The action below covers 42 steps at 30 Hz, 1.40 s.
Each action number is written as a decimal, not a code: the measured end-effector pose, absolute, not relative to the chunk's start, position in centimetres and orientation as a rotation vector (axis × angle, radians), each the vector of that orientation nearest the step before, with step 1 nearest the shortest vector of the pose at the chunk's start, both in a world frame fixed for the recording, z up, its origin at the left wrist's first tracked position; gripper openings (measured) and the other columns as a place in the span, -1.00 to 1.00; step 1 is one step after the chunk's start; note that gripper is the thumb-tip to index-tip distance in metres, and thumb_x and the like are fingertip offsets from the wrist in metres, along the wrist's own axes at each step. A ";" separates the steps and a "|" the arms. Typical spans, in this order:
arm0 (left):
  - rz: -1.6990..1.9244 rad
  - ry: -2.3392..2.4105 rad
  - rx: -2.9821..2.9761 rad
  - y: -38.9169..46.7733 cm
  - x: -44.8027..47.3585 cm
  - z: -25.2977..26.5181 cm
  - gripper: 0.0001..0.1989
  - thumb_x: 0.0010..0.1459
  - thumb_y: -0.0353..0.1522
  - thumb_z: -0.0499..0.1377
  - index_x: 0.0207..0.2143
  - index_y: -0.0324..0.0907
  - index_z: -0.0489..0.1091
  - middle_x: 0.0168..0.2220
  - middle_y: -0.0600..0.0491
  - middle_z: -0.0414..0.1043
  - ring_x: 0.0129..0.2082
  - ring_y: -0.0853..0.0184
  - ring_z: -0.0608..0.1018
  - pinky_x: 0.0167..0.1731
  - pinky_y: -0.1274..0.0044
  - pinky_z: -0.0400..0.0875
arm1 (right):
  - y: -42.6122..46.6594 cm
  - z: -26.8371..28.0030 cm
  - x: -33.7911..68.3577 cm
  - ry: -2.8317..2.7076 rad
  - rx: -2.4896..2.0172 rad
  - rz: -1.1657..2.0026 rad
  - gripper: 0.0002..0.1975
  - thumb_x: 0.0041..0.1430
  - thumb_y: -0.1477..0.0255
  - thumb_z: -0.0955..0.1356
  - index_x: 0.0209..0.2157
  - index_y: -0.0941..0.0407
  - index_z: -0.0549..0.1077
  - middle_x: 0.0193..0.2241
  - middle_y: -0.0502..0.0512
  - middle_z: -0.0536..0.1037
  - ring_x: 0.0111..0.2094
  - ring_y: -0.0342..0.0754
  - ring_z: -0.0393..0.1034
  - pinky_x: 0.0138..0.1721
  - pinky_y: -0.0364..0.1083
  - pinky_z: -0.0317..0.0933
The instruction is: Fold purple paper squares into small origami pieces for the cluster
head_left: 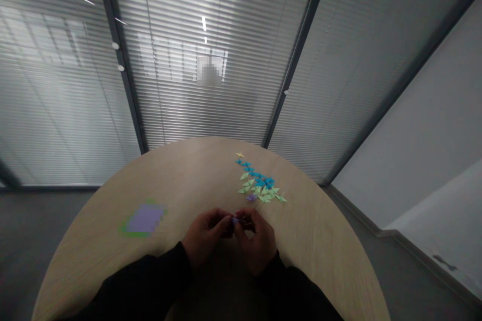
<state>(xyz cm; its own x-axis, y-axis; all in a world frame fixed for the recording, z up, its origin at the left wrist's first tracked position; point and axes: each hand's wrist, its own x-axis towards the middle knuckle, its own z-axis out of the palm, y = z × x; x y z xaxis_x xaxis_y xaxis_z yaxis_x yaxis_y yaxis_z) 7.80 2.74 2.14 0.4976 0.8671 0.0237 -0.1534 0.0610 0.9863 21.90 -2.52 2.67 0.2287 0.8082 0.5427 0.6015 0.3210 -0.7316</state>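
Between the fingertips of both hands is a small piece of folded purple paper (235, 220), mostly covered by the fingers. My left hand (207, 235) pinches it from the left, and my right hand (258, 238) pinches it from the right, close to the front of the round table. Just beyond my right hand lies a purple folded paper figure (251, 197) that looks like an origami crane. Behind it, several pale green paper cranes (265, 193) and several blue paper cranes (259, 179) form a loose cluster.
A yellow paper crane (240, 154) lies at the far end of the cluster. To the left, a blurred purple stack of paper (145, 218) with green edges rests on the wooden table (320, 241). Glass panels with blinds (211, 105) stand beyond the table.
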 end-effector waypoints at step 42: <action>0.902 0.814 1.360 2.3 7.8 2.6 -0.67 0.07 -0.14 0.27 -0.36 -0.26 0.46 -0.48 0.04 0.50 -0.45 0.32 0.52 -0.38 0.48 0.42 | -2.1 2.2 22.8 -1.177 -1.319 0.699 -0.73 0.08 0.19 0.40 -0.43 0.13 0.48 -0.50 0.07 0.56 -0.48 -0.03 0.48 -0.45 -0.11 0.36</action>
